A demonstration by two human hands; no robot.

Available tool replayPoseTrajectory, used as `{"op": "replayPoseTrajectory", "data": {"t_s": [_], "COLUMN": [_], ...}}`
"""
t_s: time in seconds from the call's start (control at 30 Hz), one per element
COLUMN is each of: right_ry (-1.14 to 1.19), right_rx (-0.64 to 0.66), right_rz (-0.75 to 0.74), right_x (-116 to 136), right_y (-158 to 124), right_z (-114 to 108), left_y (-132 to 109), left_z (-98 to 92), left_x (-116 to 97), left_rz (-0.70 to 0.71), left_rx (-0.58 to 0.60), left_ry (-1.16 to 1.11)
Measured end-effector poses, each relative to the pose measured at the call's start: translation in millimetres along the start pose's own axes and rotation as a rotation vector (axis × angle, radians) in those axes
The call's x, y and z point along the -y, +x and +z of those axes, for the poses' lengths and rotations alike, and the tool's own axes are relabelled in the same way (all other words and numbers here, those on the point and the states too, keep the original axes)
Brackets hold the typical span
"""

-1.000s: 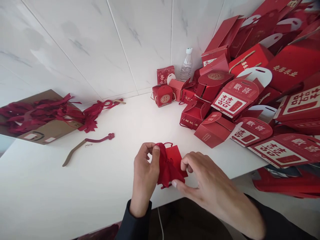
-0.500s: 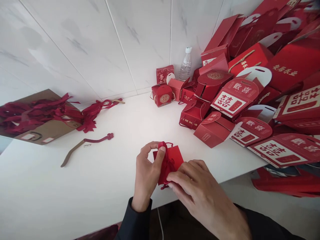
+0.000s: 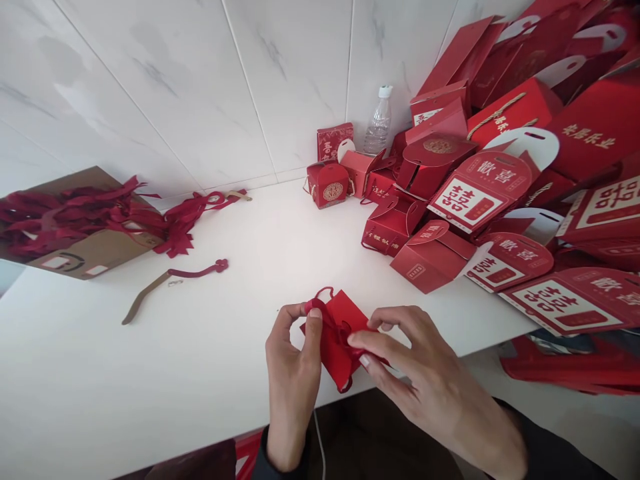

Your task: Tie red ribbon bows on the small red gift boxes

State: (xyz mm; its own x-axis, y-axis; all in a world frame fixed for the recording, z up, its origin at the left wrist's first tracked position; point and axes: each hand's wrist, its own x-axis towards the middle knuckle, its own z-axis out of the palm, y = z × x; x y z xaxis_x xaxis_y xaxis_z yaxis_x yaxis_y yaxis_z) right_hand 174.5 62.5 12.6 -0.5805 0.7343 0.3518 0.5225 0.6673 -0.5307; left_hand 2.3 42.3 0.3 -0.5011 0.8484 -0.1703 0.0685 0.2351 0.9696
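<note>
Both hands hold a small flat red paper bag (image 3: 338, 331) with a thin red cord handle, just above the front edge of the white table (image 3: 210, 347). My left hand (image 3: 293, 360) pinches the bag's left top corner between thumb and fingers. From the right, my right hand (image 3: 410, 363) pinches the bag's middle with fingertips pressed together. The bag is tilted and partly folded, and its lower end hangs past the table edge.
A big heap of red gift boxes (image 3: 470, 193) fills the right side, with a clear plastic bottle (image 3: 377, 123) at the wall. At the left lie a brown paper bag (image 3: 85, 250) under dark red ribbons (image 3: 80, 213) and a single ribbon strip (image 3: 173, 280).
The bag has shifted slightly lower and tilted more. My right hand's fingers moved from the bag's bottom edge up onto its middle. The left hand keeps its pinch.
</note>
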Motion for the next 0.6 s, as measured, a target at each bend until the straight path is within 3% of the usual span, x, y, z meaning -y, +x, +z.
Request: {"op": "replayPoseTrajectory", "data": {"t_s": [0.13,0.27,0.43,0.6], "right_ry": [0.065,0.131,0.179,0.202], "right_rx": [-0.016,-0.034,-0.007,0.026], "right_rz": [0.022,0.136,0.21,0.194], "right_x": [-1,-7,-12,-12], "right_y": [4,7,10,10], "right_z": [-6,-8,-6,-11], "left_y": [-6,-15,-24,-20], "left_z": [-5.1,-11.0,-9.0,1.9], "left_x": [12,17,8,4], "left_rz": [0.033,0.24,0.607,0.734], "left_rx": [-0.066,-0.138,0.162,0.101], "left_ry": [0.051,0.151,0.452,0.459]}}
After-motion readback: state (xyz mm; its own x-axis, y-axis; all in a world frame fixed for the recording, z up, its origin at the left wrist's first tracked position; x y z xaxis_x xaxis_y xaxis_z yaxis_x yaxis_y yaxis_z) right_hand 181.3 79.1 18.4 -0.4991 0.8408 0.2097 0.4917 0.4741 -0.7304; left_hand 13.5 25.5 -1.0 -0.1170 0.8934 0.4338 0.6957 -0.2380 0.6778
